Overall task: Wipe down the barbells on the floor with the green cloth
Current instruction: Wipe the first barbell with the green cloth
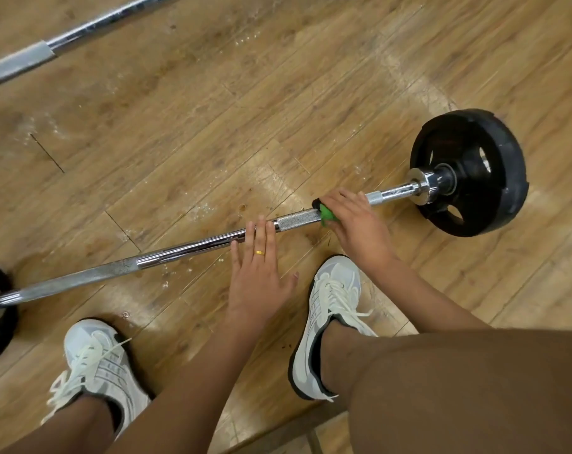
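Barbell [186, 249]: floor centre. R hand [350, 221] clamps green cloth [327, 216] round shaft nr plate [474, 172]; L hand [261, 273] flat on bar. Step: wiping. Next: slide cloth leftward; 2nd barbell [81, 31], top-left corner, prob. pending

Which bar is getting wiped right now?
The near barbell with the black weight: the right hand grips the green cloth around it. The far bar at the top left lies untouched.
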{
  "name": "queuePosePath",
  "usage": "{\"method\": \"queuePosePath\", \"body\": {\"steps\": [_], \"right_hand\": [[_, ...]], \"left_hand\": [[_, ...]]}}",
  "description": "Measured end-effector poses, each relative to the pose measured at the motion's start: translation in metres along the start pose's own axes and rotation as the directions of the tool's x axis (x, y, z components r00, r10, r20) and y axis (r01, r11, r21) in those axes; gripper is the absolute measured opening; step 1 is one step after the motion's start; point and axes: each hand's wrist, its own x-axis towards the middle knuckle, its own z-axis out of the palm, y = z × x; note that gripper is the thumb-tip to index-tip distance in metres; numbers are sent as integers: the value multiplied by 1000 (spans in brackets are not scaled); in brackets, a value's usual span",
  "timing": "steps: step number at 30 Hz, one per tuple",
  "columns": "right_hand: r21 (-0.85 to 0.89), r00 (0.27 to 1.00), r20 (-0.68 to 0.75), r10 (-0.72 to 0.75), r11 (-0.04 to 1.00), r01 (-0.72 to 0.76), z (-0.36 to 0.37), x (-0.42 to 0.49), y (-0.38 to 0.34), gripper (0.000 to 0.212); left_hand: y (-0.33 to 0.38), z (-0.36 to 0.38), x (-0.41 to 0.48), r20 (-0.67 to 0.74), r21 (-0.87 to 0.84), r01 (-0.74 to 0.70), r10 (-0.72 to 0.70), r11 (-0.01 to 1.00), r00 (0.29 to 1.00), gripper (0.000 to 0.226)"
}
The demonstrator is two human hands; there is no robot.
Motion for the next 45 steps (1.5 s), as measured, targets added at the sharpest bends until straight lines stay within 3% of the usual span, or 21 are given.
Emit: {"method": "queuePosePath", "body": {"steps": [5, 11, 13, 17, 22, 27, 33, 39, 45], "right_hand": [[81, 973, -103, 205, 977, -197, 2, -10, 7, 38], [12, 999, -32, -20, 1000, 20, 13, -19, 0, 40], [15, 998, -59, 3, 1000, -3, 9, -19, 10, 40], [62, 972, -129, 195, 980, -188, 11, -24, 9, 40], [14, 996, -82, -16, 1000, 17, 19, -33, 5, 46], [61, 966, -157, 203, 979, -196, 17, -36, 9, 47], [-14, 996, -83, 21, 1000, -22, 22, -45, 1, 46], [1, 973, -139, 183, 983, -184, 15, -51, 14, 49], [-13, 998, -51, 34, 999, -35, 17, -56, 4, 49]], "left_hand": [[-6, 0, -5, -58, 40, -34, 37, 999, 998, 91], [3, 4, -7, -47, -19, -71, 70, 997, 996, 88], [5, 5, -9, -35, -32, -56, 55, 998, 998, 89], [7, 7, -13, -14, -53, -43, 42, 998, 999, 92], [9, 12, -19, -9, -47, -50, 50, 998, 999, 93], [8, 20, -23, -43, -57, -62, 59, 996, 997, 92], [12, 27, -30, -67, -53, -60, 56, 997, 996, 94], [12, 32, -36, -76, -50, -59, 55, 997, 996, 95], [17, 42, -42, -130, -63, -44, 36, 997, 991, 91]]}}
